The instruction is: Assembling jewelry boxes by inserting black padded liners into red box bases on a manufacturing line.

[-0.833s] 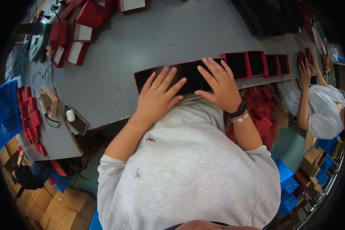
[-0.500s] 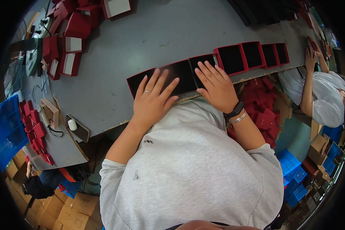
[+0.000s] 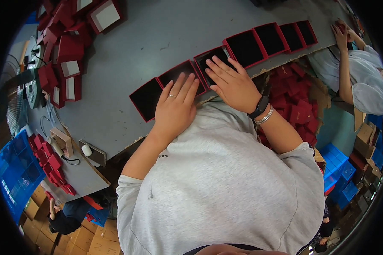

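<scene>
Red open boxes with black lining stand in a slanting row along the table's near edge. My left hand (image 3: 176, 106) lies palm down with fingers stretched over the second box from the left (image 3: 186, 68). Its fingertips rest on the black inside, near the wall shared with the first box (image 3: 146, 97). My right hand (image 3: 238, 88) reaches flat into the third box (image 3: 204, 57), fingers straight on a black pad (image 3: 206, 68). A pale strip shows at that box's right side. Neither hand grasps anything; what lies under the palms is hidden.
More lined boxes (image 3: 244, 50) continue the row rightward. Red boxes with white insides (image 3: 70, 49) are piled far left; small red ones (image 3: 51, 163) lie by a phone (image 3: 93, 154). Below the table's right edge is a carton of red pieces (image 3: 291, 102). A co-worker (image 3: 364, 76) sits right.
My left hand has shifted right along the row, its fingers drawn closer together, uncovering the first box. My right hand stays over the third box. The whole view has turned slightly.
</scene>
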`<state>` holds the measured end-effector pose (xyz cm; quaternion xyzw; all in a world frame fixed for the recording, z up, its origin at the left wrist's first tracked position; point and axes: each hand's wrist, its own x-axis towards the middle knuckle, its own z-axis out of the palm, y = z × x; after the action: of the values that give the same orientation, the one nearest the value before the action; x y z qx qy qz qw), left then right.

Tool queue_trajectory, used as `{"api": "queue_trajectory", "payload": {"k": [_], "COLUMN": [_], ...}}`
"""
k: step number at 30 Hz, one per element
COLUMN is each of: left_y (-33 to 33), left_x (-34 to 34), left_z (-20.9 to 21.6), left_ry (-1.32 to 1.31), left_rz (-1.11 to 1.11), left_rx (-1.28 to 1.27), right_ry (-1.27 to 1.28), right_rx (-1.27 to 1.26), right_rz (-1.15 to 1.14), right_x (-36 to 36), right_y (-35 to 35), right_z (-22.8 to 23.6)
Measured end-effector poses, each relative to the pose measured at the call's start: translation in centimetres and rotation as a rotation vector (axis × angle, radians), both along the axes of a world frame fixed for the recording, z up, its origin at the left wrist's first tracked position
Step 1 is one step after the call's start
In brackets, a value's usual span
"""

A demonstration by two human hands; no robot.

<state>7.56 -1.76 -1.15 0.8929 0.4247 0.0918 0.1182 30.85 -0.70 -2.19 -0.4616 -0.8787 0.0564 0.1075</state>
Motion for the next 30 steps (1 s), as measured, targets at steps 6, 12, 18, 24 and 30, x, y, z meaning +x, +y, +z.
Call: {"api": "queue_trajectory", "payload": {"k": [6,12,18,24,30], "left_y": [-0.4,-0.7,-0.4,-0.3,-0.2], "left_x": [-0.1,-0.7,-0.4,-0.2,-0.6], "left_z": [0.5,0.0,0.1,0.7,0.9], "left_ry": [-0.016,-0.269,-0.290,-0.216,-0.213], "left_rz": [0.052,-0.025,0.071,0.089,0.067], "left_rx": [-0.038,0.177,0.232,0.145,0.163], "right_ry": [0.231,0.277,0.247,0.182,0.174], "right_rx": [0.053,0.231,0.161,-0.021,-0.053], "right_rz": [0.017,0.037,-0.010,-0.038,-0.046], "right_x": [0.4,0.7,0.4,0.1,-0.2], "right_y": [-0.2,-1.9,-1.9,-1.7,-1.3], "right_z": [0.1,-0.3,-0.1,0.5,1.2]}}
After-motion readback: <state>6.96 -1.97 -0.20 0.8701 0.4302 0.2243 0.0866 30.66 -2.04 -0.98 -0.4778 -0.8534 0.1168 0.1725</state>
